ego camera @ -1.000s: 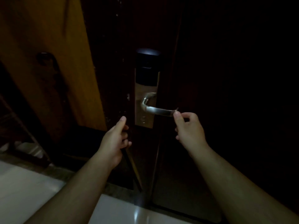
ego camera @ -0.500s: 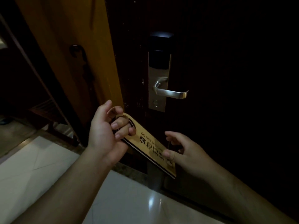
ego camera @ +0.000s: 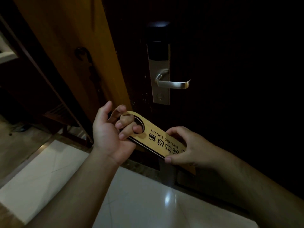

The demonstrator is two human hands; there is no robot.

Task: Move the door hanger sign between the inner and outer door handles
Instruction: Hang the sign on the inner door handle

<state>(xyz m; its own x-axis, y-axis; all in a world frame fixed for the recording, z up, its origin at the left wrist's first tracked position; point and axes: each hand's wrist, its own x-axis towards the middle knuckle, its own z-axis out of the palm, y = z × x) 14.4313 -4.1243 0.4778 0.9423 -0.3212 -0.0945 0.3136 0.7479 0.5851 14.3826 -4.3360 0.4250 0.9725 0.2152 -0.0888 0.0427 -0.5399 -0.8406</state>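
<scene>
A gold door hanger sign [ego camera: 158, 139] printed "DO NOT DISTURB" lies nearly flat in front of me, below the lock. My left hand [ego camera: 113, 134] grips its hook end, with fingers curled through the round hole. My right hand [ego camera: 184, 148] pinches the other end between thumb and fingers and covers part of the lettering. Above them a silver lever handle [ego camera: 172, 83] sticks out to the right from a metal lock plate [ego camera: 160, 74] on the dark door. The handle on the door's other face is hidden.
The door's orange-brown wooden face [ego camera: 69, 46] stands to the left of the dark edge. A dark door frame [ego camera: 41, 79] runs down at the far left. Glossy white floor tiles [ego camera: 144, 203] lie beneath my arms, past a stone threshold [ego camera: 141, 165].
One second ago my right hand was at the lever tip and my left at the door edge. Now both hold the sign; the right hand closed on its lower end in the last half second.
</scene>
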